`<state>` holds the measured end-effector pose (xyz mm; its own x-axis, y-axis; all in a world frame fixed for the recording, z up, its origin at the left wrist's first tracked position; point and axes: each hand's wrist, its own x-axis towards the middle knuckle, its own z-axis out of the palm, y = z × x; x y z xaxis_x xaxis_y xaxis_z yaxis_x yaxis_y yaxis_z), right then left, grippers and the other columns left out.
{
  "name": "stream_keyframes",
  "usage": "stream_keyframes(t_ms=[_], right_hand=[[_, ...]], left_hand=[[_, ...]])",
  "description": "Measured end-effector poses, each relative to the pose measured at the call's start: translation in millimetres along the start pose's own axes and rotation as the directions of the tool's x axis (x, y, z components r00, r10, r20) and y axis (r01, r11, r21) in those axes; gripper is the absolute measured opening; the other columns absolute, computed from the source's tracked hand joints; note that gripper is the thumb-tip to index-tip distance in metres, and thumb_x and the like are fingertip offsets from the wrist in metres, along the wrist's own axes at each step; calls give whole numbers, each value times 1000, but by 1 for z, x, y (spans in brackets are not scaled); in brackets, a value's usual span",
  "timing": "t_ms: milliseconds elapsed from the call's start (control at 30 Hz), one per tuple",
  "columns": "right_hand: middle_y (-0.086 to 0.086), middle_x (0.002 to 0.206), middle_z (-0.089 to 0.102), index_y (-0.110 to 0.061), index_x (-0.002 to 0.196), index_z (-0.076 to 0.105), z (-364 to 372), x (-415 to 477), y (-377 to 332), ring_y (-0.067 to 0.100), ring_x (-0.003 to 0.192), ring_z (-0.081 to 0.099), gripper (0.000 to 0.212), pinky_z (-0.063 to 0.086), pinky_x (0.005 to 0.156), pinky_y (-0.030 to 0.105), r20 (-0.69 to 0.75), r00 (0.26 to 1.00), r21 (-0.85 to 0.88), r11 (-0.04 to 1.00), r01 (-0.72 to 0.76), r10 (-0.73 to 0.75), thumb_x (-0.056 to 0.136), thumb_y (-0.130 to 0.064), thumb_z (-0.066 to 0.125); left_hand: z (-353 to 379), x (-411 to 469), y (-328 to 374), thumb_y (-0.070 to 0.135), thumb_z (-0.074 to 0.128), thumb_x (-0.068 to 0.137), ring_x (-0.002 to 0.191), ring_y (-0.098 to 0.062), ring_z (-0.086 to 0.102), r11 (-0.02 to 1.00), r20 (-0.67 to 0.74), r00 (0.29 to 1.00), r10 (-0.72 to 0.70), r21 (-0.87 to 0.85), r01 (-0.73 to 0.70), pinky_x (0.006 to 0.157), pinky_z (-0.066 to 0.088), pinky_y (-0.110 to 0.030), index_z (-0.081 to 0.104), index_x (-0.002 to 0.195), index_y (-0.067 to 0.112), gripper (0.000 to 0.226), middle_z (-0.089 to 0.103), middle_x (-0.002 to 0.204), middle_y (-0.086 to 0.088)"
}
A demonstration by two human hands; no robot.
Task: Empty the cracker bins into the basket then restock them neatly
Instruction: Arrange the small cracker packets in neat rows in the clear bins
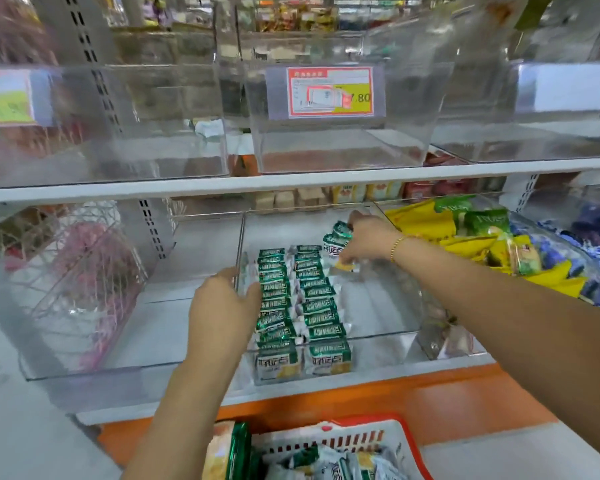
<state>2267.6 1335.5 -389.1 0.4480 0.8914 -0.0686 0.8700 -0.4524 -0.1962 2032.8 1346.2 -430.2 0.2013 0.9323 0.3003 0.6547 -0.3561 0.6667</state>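
Green cracker packets (pixel 336 239) in right hand (pixel 364 242)

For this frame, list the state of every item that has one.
Clear plastic middle bin, lower shelf: partly restocked, right side bare.
Green cracker packet rows: two neat rows at its left.
Left hand: fingers straight, against the left row.
Right hand: grips loose green packets at the back.
White basket with red rim: holds packets.
Clear upper bin with price tag: empty.

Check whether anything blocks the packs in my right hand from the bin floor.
Nothing visible does. The right hand holds the packs over the bare right side of the bin; the two rows lie left of it, beside the left hand.
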Motion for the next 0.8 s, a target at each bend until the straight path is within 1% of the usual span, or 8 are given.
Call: stream_keyframes(t_ms=[67, 167, 333, 467, 567, 633, 700, 800], right_hand=[[16, 123, 56, -1, 134, 36, 11, 22, -1, 29, 111, 56, 66, 47, 78, 31, -38, 999, -209, 978, 24, -33, 79, -17, 68], [17, 126, 54, -5, 135, 36, 21, 42, -1, 31, 113, 54, 62, 45, 76, 33, -47, 998, -324, 946, 14, -31, 82, -15, 66], [15, 126, 52, -9, 133, 39, 37, 58, 8, 30, 119, 46, 55, 42, 84, 36, 18, 996, -490, 868, 81, -83, 85, -17, 65], [15, 140, 39, -12, 133, 49, 38, 66, 10, 31, 127, 38, 50, 44, 93, 38, 4, 988, -663, 740, 117, -152, 85, -2, 58], [20, 140, 38, -5, 128, 46, 37, 75, 10, 35, 116, 49, 47, 48, 81, 38, -35, 992, -561, 824, 78, -118, 83, 9, 53], [17, 115, 52, -3, 117, 47, 40, 77, 5, 30, 92, 57, 36, 43, 64, 34, 3, 998, -427, 902, 64, -69, 84, 6, 58], [10, 85, 55, -3, 89, 53, 41, 77, 0, 21, 70, 54, 8, 40, 53, 27, 58, 998, -377, 924, 58, -39, 86, -4, 61], [5, 64, 57, -9, 61, 51, 50, 76, -5, 16, 56, 53, 27, 46, 53, 23, 214, 977, -335, 940, 63, 11, 85, -11, 63]], left_hand=[[4, 3, -10, 20, 54, 93, 53, -16, 50, 999, 47, 999, 18, 38, -19, 46, 31, -21, 66, 110, 8, 24, 58, 68, -4], [5, 2, -23, 15, 56, 92, 45, -5, 42, 1000, 112, 994, -15, 16, 13, 41, 33, -12, 67, 90, 3, 17, 45, 48, 6], [-4, 3, -28, 24, 60, 90, 36, -9, 44, 999, 185, 982, -43, 21, 40, 42, 34, -11, 39, 45, 20, 50, 38, 30, 4], [-6, 5, -26, 25, 59, 91, 37, 3, 49, 998, 243, 968, -54, -13, 59, 40, 34, -10, 39, 47, 24, 49, 41, 27, 14], [-6, 6, -28, 28, 59, 91, 39, 5, 50, 997, 260, 964, -62, -36, 74, 39, 33, -9, 53, 57, 25, 35, 45, 30, 16], [-5, 6, -29, 28, 59, 91, 39, 4, 51, 995, 254, 965, -67, -53, 83, 40, 34, -9, 58, 63, 23, 28, 46, 30, 11], [-3, 4, -30, 28, 60, 90, 41, -4, 51, 993, 238, 969, -68, -74, 88, 41, 36, -10, 66, 73, 21, 20, 48, 36, 9], [-4, 2, -29, 29, 59, 91, 46, -5, 48, 995, 231, 971, -63, -61, 79, 41, 35, -10, 70, 83, 18, 17, 49, 48, 12]])
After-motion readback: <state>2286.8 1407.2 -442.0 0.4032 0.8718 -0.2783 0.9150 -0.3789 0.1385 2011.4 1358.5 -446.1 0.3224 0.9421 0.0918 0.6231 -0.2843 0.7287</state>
